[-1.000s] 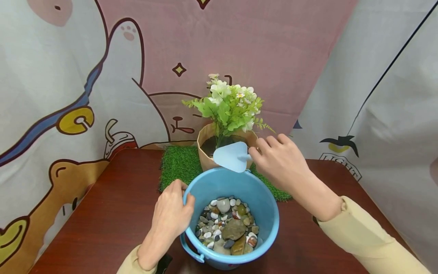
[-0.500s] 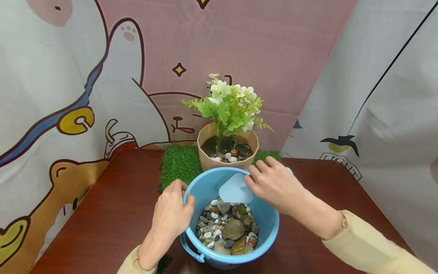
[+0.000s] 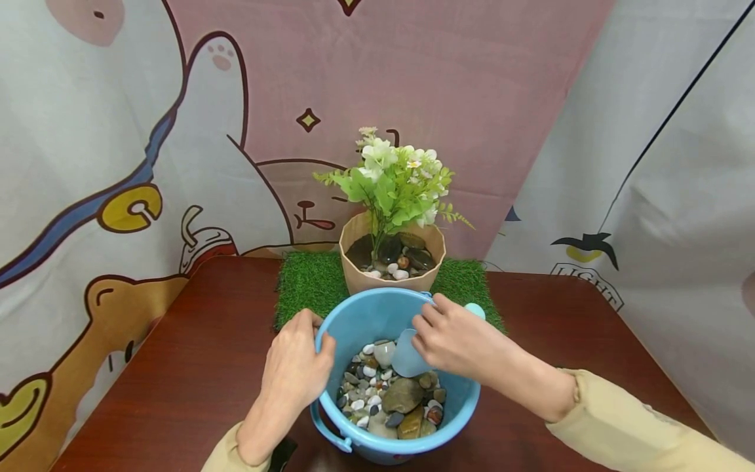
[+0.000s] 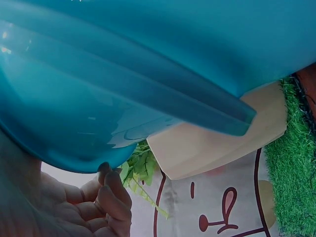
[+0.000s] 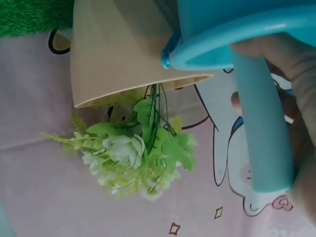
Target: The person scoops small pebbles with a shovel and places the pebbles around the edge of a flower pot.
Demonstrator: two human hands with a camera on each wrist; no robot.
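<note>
A light blue bucket [image 3: 472, 400] stands at the table's front, holding a layer of pebbles [image 3: 402, 396] in white, grey and brown. My left hand [image 3: 299, 367] grips the bucket's left rim, fingers outside and thumb over the edge. In my right hand [image 3: 457, 339] is the handle of a small pale blue trowel [image 3: 407, 357]. Its blade points down inside the bucket, close over the stones at the back. The thick turquoise trowel handle [image 5: 264, 128] shows plainly in the right wrist view, with fingers and thumb around it.
Just behind the bucket stands a beige faceted flowerpot [image 3: 392, 283] with white flowers and leaves [image 3: 395, 177], its base covered in dark and white stones. It sits on a green turf mat [image 3: 312, 282]. Beyond the brown table [image 3: 194, 354] hangs a printed cloth [image 3: 448, 78].
My right hand has brought the trowel from over the flowerpot's front edge down into the bucket. The stones in the pot are now uncovered. My left hand stays on the rim.
</note>
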